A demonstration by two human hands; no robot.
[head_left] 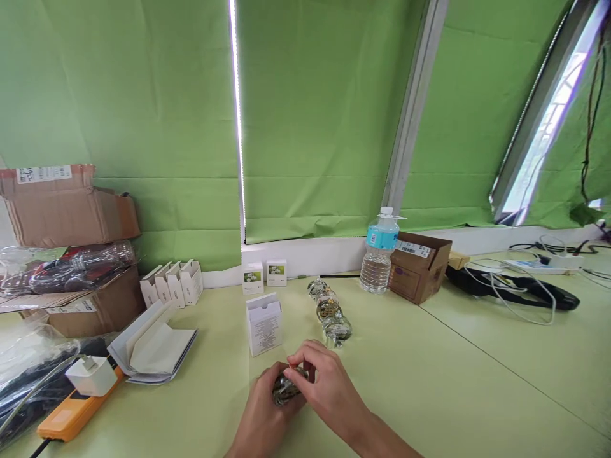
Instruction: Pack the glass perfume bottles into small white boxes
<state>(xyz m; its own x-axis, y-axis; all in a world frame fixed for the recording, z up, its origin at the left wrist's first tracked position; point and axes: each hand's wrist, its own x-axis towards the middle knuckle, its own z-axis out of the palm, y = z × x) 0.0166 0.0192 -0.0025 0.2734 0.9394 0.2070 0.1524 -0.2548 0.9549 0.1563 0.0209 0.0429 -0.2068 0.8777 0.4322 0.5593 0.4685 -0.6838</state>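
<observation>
Near the table's front edge, my left hand [268, 410] is wrapped round a small clear packet [284, 389] with dark greenish contents. My right hand [329, 389] pinches at the packet's top, where a small red bit [293, 366] shows between the fingers; what this bit is, I cannot make out. Just beyond the hands stands a white carton [265, 327] with its top flap raised. To its right lies a row of similar clear packets [328, 310]. Two small white boxes with green pictures, one on the left [252, 280] and one on the right [277, 273], stand farther back.
At left are several narrow white cartons [184, 283], folded white papers [160, 356], an orange power strip [71, 413] and stacked cardboard boxes [71, 216]. A water bottle [377, 264], an open brown box [415, 273] and a black device with cables [525, 292] stand back right.
</observation>
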